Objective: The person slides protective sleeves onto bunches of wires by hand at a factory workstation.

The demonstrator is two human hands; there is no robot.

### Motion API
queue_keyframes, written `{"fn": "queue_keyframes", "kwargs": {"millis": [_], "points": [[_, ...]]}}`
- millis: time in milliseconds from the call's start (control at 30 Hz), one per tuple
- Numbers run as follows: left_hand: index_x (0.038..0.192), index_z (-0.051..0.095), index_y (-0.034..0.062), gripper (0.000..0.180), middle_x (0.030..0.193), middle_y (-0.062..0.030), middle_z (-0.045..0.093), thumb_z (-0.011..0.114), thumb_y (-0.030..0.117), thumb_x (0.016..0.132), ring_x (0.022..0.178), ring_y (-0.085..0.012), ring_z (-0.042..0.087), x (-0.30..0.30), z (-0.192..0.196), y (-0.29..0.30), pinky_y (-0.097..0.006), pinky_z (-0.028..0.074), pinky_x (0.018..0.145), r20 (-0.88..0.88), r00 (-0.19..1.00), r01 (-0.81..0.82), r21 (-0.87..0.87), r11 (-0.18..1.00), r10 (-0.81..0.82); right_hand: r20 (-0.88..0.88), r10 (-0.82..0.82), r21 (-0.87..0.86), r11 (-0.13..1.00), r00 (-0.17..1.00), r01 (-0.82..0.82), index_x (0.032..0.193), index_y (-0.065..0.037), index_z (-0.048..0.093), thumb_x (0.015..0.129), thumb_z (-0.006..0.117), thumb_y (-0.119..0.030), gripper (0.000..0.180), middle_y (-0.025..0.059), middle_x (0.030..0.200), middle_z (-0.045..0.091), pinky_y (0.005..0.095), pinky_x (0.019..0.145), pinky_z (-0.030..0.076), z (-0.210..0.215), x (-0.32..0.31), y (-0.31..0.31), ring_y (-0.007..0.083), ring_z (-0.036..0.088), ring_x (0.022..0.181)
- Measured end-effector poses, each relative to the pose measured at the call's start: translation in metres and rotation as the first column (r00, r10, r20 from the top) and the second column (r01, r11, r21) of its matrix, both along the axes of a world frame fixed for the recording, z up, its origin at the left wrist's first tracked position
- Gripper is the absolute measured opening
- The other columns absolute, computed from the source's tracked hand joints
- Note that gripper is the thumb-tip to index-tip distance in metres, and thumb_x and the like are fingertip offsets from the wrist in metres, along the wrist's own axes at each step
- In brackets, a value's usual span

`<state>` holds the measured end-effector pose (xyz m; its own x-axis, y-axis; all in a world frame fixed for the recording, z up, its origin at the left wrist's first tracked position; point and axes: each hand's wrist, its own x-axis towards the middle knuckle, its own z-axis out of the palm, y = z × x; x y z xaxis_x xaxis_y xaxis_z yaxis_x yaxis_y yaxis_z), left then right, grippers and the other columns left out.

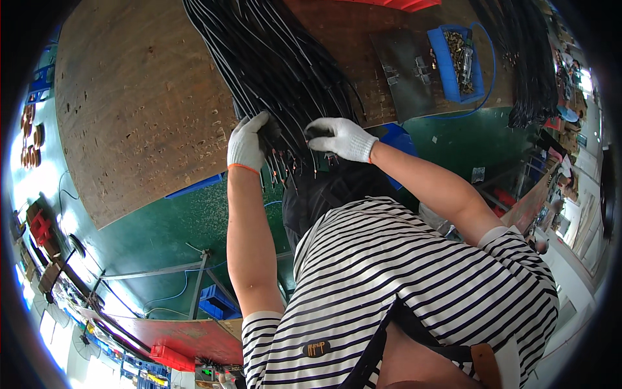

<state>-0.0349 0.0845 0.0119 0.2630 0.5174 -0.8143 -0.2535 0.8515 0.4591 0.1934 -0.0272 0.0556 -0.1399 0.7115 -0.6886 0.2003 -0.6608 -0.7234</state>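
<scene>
Both gloved hands are on the near end of a thick bundle of black cables (278,58) that lies along the worn wooden surface (136,110) and overhangs its edge. The left hand (247,144) is closed around the bundle's left side, fingers curled over the sheaths. The right hand (340,137) grips the right side from above, fingers wrapped round a clump of cable ends. Just below both hands the bare metal-tipped ends (285,174) hang loose over the edge.

Beyond the right hand, further along the surface, stands a blue bin of small metal fittings (461,61), with a second dark cable bundle (525,71) to its right.

The likely trouble is in the loose ends: the bundle is wide and each hand holds only part of it, so strands between the hands could slip out, splay or tangle. A hard pull could also drag the far cables across the surface, and the thin tips could bend or snag on the glove fabric.
</scene>
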Motion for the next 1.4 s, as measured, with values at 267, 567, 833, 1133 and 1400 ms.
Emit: {"fn": "queue_keyframes", "kwargs": {"millis": [267, 567, 833, 1133, 1400], "points": [[0.114, 0.070, -0.0034, 0.019, 0.096, -0.0094, 0.075, 0.072, 0.004, 0.097, 0.079, -0.0205, 0.075, 0.007, 0.005, 0.004, -0.033, 0.063, 0.071, 0.087, 0.996, -0.014, 0.074, 0.997, 0.008, 0.118, 0.214, 0.071, 0.972, 0.970, -0.223, 0.141, -0.003, 0.068, 0.093, 0.082, -0.023, 0.054, 0.0173, 0.133, 0.074, 0.0342, 0.110, 0.051, 0.005, 0.013, -0.029, 0.0235, 0.071, 0.122], [0.114, 0.069, -0.0028, 0.016, 0.095, -0.0095, 0.074, 0.070, 0.004, 0.100, 0.078, -0.0195, 0.074, 0.017, 0.013, 0.002, -0.032, 0.063, 0.070, 0.078, 0.997, -0.002, 0.113, 0.994, -0.007, 0.035, 0.160, 0.105, 0.981, 0.987, -0.162, 0.144, 0.002, 0.064, 0.093, 0.082, -0.024, 0.060, 0.0190, 0.134, 0.074, 0.0353, 0.109, 0.052, 0.010, -0.001, -0.020, 0.0253, 0.071, 0.121], [0.112, 0.069, -0.0007, 0.016, 0.093, -0.0078, 0.074, 0.074, 0.003, 0.097, 0.075, -0.0182, 0.072, 0.018, 0.014, 0.001, -0.031, 0.061, 0.069, 0.114, 0.993, -0.031, 0.108, 0.994, 0.019, -0.228, -0.077, -0.025, 0.997, 0.971, 0.073, 0.144, 0.003, 0.064, 0.096, 0.081, -0.020, 0.055, 0.0106, 0.125, 0.077, 0.0296, 0.094, 0.056, 0.012, -0.014, 0.003, 0.0135, 0.071, 0.107], [0.108, 0.073, 0.0029, 0.029, 0.081, 0.0010, 0.067, 0.067, 0.032, 0.107, 0.063, -0.0104, 0.059, 0.013, 0.036, 0.003, -0.027, 0.047, 0.057, -0.264, 0.962, 0.112, 0.171, 0.979, -0.064, 0.240, -0.119, 0.286, 0.957, 0.963, 0.047, 0.139, 0.002, 0.067, 0.091, 0.082, -0.031, 0.060, 0.0218, 0.130, 0.075, 0.0361, 0.102, 0.056, -0.038, -0.045, 0.101, 0.0283, 0.073, 0.118], [0.103, 0.071, 0.0053, 0.028, 0.081, -0.0008, 0.067, 0.065, 0.032, 0.110, 0.061, -0.0112, 0.058, -0.026, 0.012, -0.005, -0.028, 0.046, 0.055, -0.141, 0.989, -0.021, 0.151, 0.988, 0.043, 0.509, 0.078, 0.282, 0.926, 0.857, -0.252, 0.124, -0.009, 0.077, 0.091, 0.074, -0.048, 0.051, 0.0201, 0.117, 0.077, 0.0465, 0.099, 0.056, -0.010, -0.060, 0.182, 0.0389, 0.073, 0.112]]}}
